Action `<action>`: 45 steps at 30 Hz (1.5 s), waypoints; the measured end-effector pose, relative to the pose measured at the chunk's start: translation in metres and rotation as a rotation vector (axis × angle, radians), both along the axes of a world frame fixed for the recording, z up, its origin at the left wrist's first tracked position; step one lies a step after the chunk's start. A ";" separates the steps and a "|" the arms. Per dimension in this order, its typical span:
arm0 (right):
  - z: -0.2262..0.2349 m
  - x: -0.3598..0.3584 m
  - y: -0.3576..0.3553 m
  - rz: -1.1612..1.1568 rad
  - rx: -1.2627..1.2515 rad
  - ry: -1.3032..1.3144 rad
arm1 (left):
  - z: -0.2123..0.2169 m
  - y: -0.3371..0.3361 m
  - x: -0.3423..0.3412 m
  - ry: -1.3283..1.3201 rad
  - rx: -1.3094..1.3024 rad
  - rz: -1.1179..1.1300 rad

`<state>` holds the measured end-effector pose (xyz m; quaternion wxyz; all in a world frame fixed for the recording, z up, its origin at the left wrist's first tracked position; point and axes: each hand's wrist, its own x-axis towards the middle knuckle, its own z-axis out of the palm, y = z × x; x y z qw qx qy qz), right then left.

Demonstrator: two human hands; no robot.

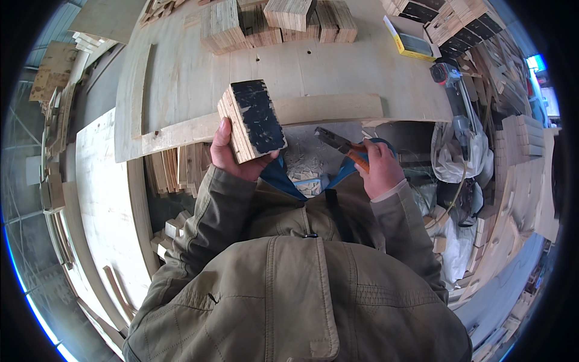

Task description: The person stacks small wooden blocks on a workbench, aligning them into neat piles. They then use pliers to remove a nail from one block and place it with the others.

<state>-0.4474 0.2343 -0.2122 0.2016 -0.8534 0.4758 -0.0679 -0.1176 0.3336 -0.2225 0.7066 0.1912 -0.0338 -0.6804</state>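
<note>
My left hand (232,154) grips a plywood block (256,117) from below and the side, the thumb on its layered edge. One broad face of the block is black with scuffed pale marks, and it is held tilted over the table's front edge. In my right hand (383,164) is a pair of pliers (338,143) with orange handles and dark metal jaws. The jaws point left toward the block but stay apart from it. My fingers wrap round the handles, partly hiding them.
Several plywood blocks (259,30) stand at the table's far side. A yellow-edged box (410,39) and stacked black-faced blocks (464,27) are at the far right. A nail gun (449,75) with a hose lies at the right edge. A wooden strip (325,108) runs along the table's (199,84) front.
</note>
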 end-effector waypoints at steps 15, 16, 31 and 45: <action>-0.019 -0.008 -0.001 0.033 0.056 0.057 | -0.013 0.002 -0.002 0.151 -0.087 -0.049; -0.019 -0.008 -0.002 0.031 0.051 0.062 | -0.014 0.002 -0.002 0.174 -0.105 -0.057; -0.013 0.012 0.006 0.123 0.042 -0.083 | -0.008 0.005 -0.021 0.148 -0.002 -0.103; 0.007 0.010 0.005 0.128 0.057 -0.281 | -0.022 0.006 -0.018 0.086 -0.008 -0.066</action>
